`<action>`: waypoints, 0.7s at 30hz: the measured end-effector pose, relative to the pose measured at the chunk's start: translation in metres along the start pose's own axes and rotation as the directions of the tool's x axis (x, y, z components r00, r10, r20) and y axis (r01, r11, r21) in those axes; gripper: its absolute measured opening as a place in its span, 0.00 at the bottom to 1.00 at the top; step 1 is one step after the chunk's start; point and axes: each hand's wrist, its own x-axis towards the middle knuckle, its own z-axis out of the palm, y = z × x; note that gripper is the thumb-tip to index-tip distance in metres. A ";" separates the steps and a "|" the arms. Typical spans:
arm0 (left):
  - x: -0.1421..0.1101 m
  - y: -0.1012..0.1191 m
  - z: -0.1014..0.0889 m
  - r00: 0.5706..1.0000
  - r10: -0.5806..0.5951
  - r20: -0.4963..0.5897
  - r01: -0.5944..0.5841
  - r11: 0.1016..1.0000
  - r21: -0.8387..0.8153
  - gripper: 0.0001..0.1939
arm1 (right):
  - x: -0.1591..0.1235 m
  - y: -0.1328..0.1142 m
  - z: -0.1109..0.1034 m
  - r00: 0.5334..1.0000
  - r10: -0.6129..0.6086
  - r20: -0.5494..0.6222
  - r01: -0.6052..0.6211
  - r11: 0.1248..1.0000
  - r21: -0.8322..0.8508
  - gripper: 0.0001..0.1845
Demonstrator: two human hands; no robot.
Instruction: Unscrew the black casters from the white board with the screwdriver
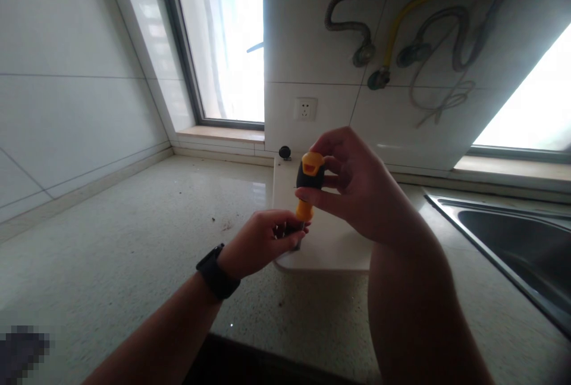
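My right hand (345,185) is closed around the black and orange handle of a screwdriver (311,174), which points down. Below it, my left hand (272,233) pinches close about the screwdriver's metal shaft, with thumb and fingertips meeting there. A small dark piece shows under the left thumb; its kind I cannot make out. The tip is over the near left corner of a white panel (334,248) with rounded corners, lying flat on the counter. At the panel's far left corner sits a small round black piece (284,152).
The speckled stone counter (134,236) runs back to a tiled wall with a socket (306,109). A metal sink (513,248) is set into it on the right. Hoses and valves (379,75) hang on the wall. A window (218,40) stands at the back left.
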 end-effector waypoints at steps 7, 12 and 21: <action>0.000 -0.002 -0.001 0.999 0.047 -0.022 -0.044 0.993 0.112 0.09 | -0.001 -0.002 -0.004 0.999 0.035 -0.031 -0.036 0.999 -0.027 0.28; 0.001 0.000 -0.003 0.995 0.089 -0.053 -0.073 0.964 0.254 0.08 | -0.002 0.000 -0.004 0.992 0.065 -0.109 -0.079 0.989 -0.128 0.30; 0.001 0.004 -0.004 0.975 0.219 -0.035 -0.187 0.899 0.397 0.10 | -0.002 0.005 -0.002 0.967 0.021 -0.254 -0.126 0.906 -0.404 0.33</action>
